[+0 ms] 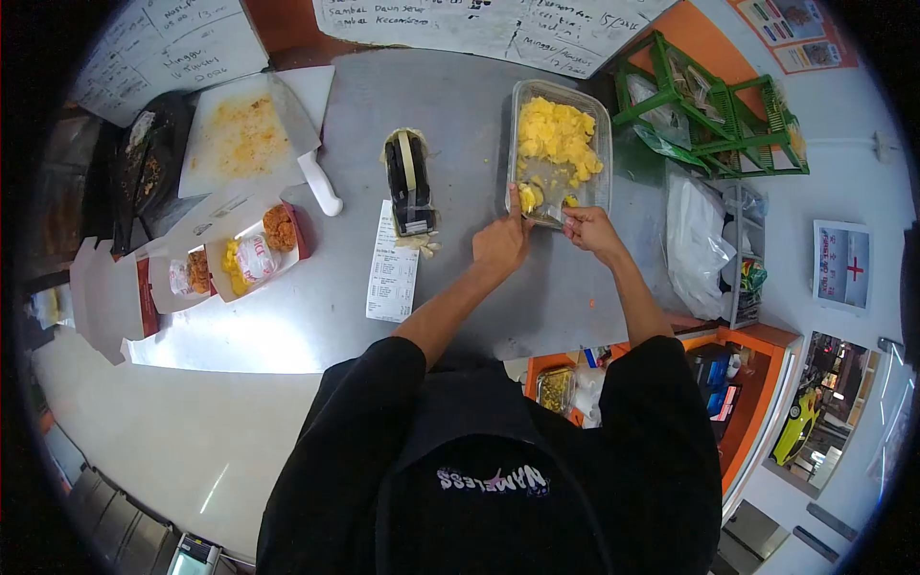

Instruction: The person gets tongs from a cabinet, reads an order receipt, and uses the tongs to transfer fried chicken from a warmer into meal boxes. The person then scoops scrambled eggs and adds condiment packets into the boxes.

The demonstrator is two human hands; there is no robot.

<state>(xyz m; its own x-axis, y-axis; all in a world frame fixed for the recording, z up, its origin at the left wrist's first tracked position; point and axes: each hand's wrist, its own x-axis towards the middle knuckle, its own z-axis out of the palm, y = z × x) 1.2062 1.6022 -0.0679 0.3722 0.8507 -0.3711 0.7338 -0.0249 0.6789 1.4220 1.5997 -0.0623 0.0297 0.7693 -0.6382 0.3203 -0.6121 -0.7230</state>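
A clear rectangular container (pixel 607 144) holds yellow scrambled-looking food (pixel 556 132), mostly in its far half. At its near left corner is my left hand (pixel 502 244), index finger stretched toward the rim beside a spoon-like utensil with yellow food (pixel 530 198); its other fingers look curled, and whether they hold anything is hidden. My right hand (pixel 589 231) is closed at the near right corner, around what looks like a utensil's handle. Left of my hands, a printed receipt (pixel 391 278) lies beside a black tape dispenser (pixel 410 182).
Open food boxes (pixel 225 273) with fried pieces and wrapped items stand at the left. Behind them are a stained cutting board (pixel 216 144), a white-handled knife (pixel 321 184) and a black pan (pixel 151 163). Green baskets (pixel 724 129) and a white plastic bag (pixel 695 244) sit at the right.
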